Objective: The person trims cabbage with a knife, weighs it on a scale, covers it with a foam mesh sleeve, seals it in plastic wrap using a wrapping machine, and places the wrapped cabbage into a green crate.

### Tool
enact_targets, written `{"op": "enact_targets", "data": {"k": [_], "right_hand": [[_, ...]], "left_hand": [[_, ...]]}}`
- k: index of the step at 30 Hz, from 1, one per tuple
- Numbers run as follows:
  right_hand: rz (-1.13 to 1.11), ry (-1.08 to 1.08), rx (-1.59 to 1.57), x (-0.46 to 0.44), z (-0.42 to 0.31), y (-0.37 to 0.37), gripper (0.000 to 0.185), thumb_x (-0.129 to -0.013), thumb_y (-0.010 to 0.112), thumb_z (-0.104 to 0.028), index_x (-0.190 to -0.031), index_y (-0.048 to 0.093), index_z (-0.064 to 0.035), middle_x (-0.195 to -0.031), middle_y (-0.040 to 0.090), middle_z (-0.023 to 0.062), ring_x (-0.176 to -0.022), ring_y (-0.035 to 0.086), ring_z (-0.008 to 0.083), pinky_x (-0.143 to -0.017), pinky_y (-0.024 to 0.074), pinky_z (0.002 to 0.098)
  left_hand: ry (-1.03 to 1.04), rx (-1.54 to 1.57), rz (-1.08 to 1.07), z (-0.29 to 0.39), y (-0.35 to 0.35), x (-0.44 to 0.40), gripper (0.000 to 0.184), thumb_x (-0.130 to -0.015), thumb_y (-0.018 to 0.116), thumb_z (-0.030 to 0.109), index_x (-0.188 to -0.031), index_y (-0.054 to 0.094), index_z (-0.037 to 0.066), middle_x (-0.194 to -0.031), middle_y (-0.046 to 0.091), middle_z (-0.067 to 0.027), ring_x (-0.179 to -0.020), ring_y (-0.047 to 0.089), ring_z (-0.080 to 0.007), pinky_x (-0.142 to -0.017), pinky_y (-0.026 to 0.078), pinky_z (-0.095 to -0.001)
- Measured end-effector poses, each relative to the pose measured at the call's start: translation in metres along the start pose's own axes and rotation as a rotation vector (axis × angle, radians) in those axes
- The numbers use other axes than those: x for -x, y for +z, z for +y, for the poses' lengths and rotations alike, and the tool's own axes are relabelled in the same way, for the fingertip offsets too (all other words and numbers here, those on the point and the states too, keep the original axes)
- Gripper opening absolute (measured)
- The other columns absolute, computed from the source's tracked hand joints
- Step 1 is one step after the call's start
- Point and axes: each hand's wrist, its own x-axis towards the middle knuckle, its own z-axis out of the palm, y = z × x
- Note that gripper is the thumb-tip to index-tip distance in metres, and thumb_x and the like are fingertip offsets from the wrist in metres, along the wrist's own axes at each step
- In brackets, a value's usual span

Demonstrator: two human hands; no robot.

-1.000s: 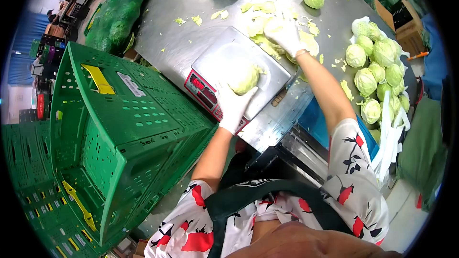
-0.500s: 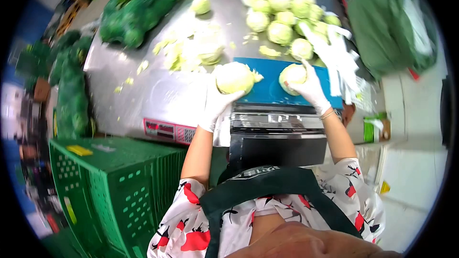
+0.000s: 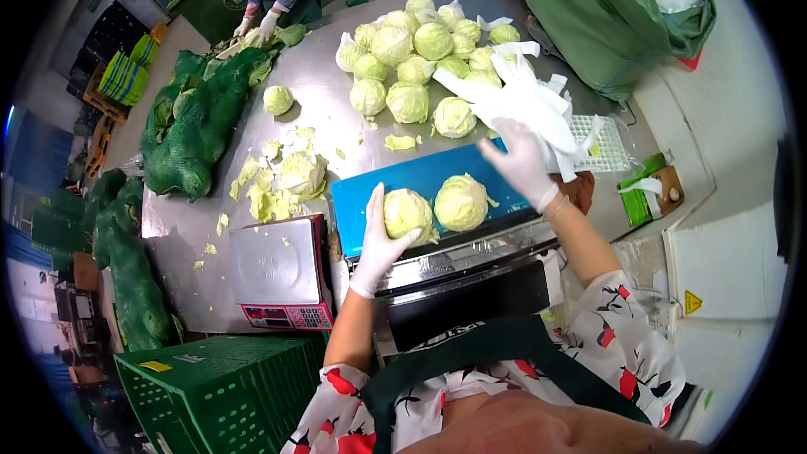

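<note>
Left hand (image 3: 378, 245): your fingers apart, cupping one cabbage (image 3: 408, 214)
Right hand (image 3: 523, 164): yours, near white strips (image 3: 525, 103); grip cannot be told
Blue board (image 3: 424, 173): both cabbages set down, neither netted
Pile (image 3: 414, 70): some seemingly netted

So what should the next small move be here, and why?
Probably the right hand should take one of the white strips: that hand is at their edge, both cabbages on the blue surface look unwrapped, and the left hand is against one.
</note>
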Motion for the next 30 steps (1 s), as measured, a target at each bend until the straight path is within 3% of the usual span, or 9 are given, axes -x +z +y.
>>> {"op": "enact_targets", "data": {"k": [6, 11, 15, 18, 21, 22, 25, 28, 30], "right_hand": [[-0.441, 0.446, 0.256, -0.064, 0.113, 0.045, 0.033, -0.084, 0.069, -0.027, -0.102, 0.066, 0.001, -0.093, 0.07, 0.0162, -0.085, 0.067, 0.0303, -0.078, 0.052, 0.0411], [-0.271, 0.386, -0.877, -0.033, 0.021, -0.003, 0.014, -0.087, 0.066, -0.01, -0.1, 0.066, -0.0034, -0.084, 0.067, 0.0038, -0.076, 0.062, 0.0067, -0.067, 0.0504, 0.0209], [-0.56, 0.422, -0.958, 0.028, -0.111, -0.051, 0.015, -0.087, 0.066, -0.006, -0.101, 0.062, -0.0052, -0.083, 0.064, -0.0004, -0.071, 0.059, 0.0051, -0.068, 0.0485, 0.0204], [-0.507, 0.07, -0.662, 0.05, -0.12, -0.046, 0.028, -0.082, 0.076, -0.012, -0.104, 0.061, -0.004, -0.095, 0.067, 0.0033, -0.082, 0.063, 0.0109, -0.076, 0.0513, 0.0269], [-0.137, 0.005, -0.961, 0.039, -0.126, -0.053, 0.053, -0.082, 0.079, -0.021, -0.125, 0.056, -0.0005, -0.119, 0.062, 0.0108, -0.096, 0.063, 0.0172, -0.086, 0.0511, 0.0304], [-0.268, 0.05, -0.945, 0.035, -0.128, -0.061, 0.063, -0.083, 0.077, -0.018, -0.137, 0.049, -0.0023, -0.128, 0.058, 0.0125, -0.099, 0.063, 0.0175, -0.088, 0.0507, 0.0297], [-0.373, -0.065, -0.801, 0.04, -0.135, -0.058, 0.033, -0.086, 0.071, -0.008, -0.117, 0.064, 0.0011, -0.103, 0.068, 0.009, -0.086, 0.063, 0.0133, -0.082, 0.0515, 0.0271], [-0.27, 0.134, -1.074, 0.057, -0.143, -0.058, 0.021, -0.091, 0.061, -0.008, -0.108, 0.068, 0.0041, -0.094, 0.07, 0.0049, -0.085, 0.064, 0.0128, -0.082, 0.0511, 0.026], [-0.306, 0.275, -1.271, 0.062, -0.132, -0.054, 0.027, -0.093, 0.054, -0.008, -0.111, 0.067, 0.0052, -0.104, 0.07, 0.0071, -0.096, 0.064, 0.0152, -0.088, 0.0496, 0.0274]], "left_hand": [[-0.006, -0.228, 0.264, 0.026, 0.002, 0.01, 0.091, -0.081, 0.076, 0.027, -0.151, 0.026, 0.0, -0.146, 0.038, -0.0234, -0.138, 0.036, -0.0348, -0.115, 0.029, -0.0427], [-0.022, 0.123, 0.297, 0.07, -0.012, 0.005, 0.069, -0.088, 0.069, 0.016, -0.147, 0.038, 0.001, -0.138, 0.052, -0.0185, -0.126, 0.052, -0.0294, -0.109, 0.039, -0.0395], [-0.061, 0.861, 0.165, 0.114, 0.01, -0.001, 0.056, -0.091, 0.066, 0.008, -0.142, 0.045, -0.001, -0.13, 0.059, -0.013, -0.115, 0.059, -0.0175, -0.097, 0.047, -0.031], [-0.097, 0.809, 0.342, 0.117, 0.004, 0.002, 0.025, -0.092, 0.066, 0.008, -0.113, 0.066, -0.004, -0.101, 0.071, -0.006, -0.087, 0.065, -0.0115, -0.077, 0.052, -0.0246], [-0.176, 0.515, 0.107, 0.118, -0.015, 0.014, 0.023, -0.092, 0.067, 0.012, -0.109, 0.068, -0.003, -0.098, 0.071, -0.0053, -0.084, 0.064, -0.0103, -0.073, 0.052, -0.0244], [-0.179, 0.299, -0.02, 0.126, -0.018, 0.015, 0.023, -0.091, 0.068, 0.018, -0.102, 0.069, -0.002, -0.09, 0.071, -0.0029, -0.077, 0.062, -0.0086, -0.067, 0.051, -0.0236], [-0.23, 0.536, -0.259, 0.124, -0.01, 0.028, 0.024, -0.093, 0.066, 0.024, -0.097, 0.072, 0.001, -0.083, 0.069, -0.0018, -0.071, 0.059, -0.008, -0.064, 0.05, -0.0256], [-0.15, 0.856, -0.344, 0.121, -0.032, 0.039, 0.035, -0.097, 0.061, 0.03, -0.105, 0.071, -0.003, -0.087, 0.072, -0.0062, -0.076, 0.066, -0.0115, -0.07, 0.054, -0.0258], [-0.079, 1.129, -0.207, 0.143, -0.037, 0.048, 0.045, -0.101, 0.055, 0.03, -0.133, 0.053, -0.002, -0.116, 0.065, -0.0104, -0.094, 0.064, -0.0113, -0.077, 0.053, -0.0236]]}}
